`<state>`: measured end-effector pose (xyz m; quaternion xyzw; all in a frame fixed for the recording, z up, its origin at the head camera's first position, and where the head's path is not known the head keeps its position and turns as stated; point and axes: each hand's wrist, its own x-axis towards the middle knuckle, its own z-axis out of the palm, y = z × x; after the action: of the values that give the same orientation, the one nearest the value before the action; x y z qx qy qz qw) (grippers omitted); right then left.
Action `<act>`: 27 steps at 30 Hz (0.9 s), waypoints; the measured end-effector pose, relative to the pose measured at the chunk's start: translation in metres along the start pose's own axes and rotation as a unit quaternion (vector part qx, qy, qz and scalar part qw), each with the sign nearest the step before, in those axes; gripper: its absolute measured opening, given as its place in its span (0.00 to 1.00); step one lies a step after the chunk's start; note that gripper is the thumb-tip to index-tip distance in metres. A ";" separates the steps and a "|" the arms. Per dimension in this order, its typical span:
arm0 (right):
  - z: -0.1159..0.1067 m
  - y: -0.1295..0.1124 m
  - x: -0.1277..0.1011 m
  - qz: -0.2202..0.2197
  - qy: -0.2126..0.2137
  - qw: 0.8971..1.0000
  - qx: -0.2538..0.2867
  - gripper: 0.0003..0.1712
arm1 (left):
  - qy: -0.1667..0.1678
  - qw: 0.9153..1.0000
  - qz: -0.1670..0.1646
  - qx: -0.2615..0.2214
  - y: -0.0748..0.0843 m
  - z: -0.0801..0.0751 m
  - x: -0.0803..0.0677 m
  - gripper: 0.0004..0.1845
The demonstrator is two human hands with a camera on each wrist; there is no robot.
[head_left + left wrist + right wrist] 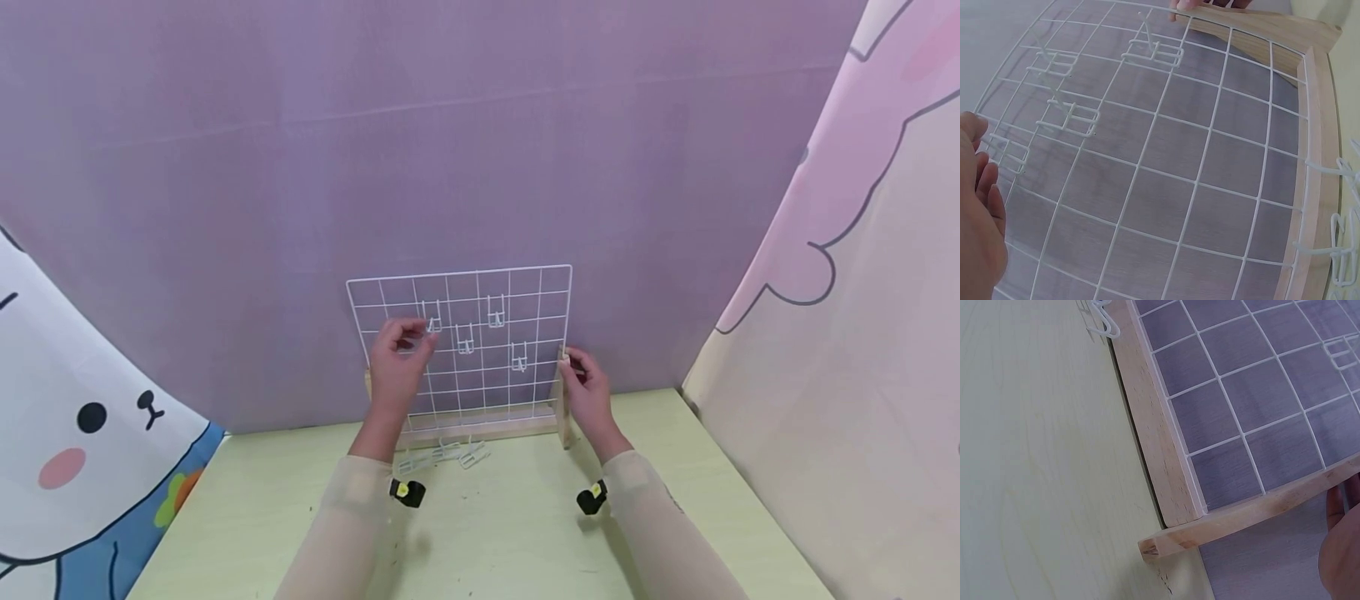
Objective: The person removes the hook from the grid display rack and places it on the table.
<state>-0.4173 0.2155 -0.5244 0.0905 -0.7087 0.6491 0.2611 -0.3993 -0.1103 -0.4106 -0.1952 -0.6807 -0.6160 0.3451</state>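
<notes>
A white wire grid stands upright in a wooden stand, with several white wire hooks hung on it. My left hand is at the upper left of the grid, thumb and fingertips pinching the leftmost hook. That hook sits against the wires in the left wrist view, fingers right beside it. Three other hooks hang to its right, the lowest near the right side. At the stand's right upright, my right hand grips the top end by the grid's edge.
Several loose white hooks lie on the pale yellow table in front of the stand's base. Behind rises a purple cloth backdrop. Printed cartoon cloths flank the table left and right.
</notes>
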 end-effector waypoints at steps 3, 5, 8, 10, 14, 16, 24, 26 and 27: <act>0.000 0.000 0.000 0.000 -0.001 1.000 0.000 0.17 | 0.007 1.000 0.000 0.003 0.001 0.000 0.000 0.11; 0.000 -0.001 0.000 0.000 -0.001 1.000 0.000 0.18 | 0.008 1.000 -0.009 0.011 0.002 0.001 0.000 0.11; 0.000 -0.005 -0.001 0.012 -0.002 1.000 -0.005 0.19 | 0.007 1.000 -0.011 0.013 0.002 0.001 0.001 0.09; 0.000 -0.005 -0.001 0.009 -0.003 1.000 -0.004 0.19 | 0.000 1.000 -0.009 0.008 0.002 0.000 0.002 0.08; -0.001 -0.004 -0.001 0.006 -0.004 1.000 -0.001 0.18 | -0.010 1.000 0.001 0.001 0.001 -0.003 0.002 0.07; -0.001 -0.002 -0.001 0.010 -0.002 1.000 0.000 0.19 | -0.010 1.000 0.000 0.004 0.001 -0.003 0.002 0.06; 0.000 -0.020 -0.003 0.030 -0.010 0.999 -0.007 0.20 | 0.017 0.999 0.009 0.027 0.002 -0.001 0.001 0.05; 0.000 -0.031 -0.006 0.028 -0.014 0.999 -0.007 0.20 | 0.028 0.999 0.019 0.028 0.003 0.000 0.001 0.05; 0.000 -0.036 -0.008 0.026 -0.016 1.000 -0.005 0.20 | 0.032 0.999 0.025 0.031 0.004 0.000 0.002 0.04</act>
<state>-0.3937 0.2088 -0.4964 0.0812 -0.7185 0.6503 0.2330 -0.3977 -0.1095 -0.4067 -0.1815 -0.6829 -0.5921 0.3874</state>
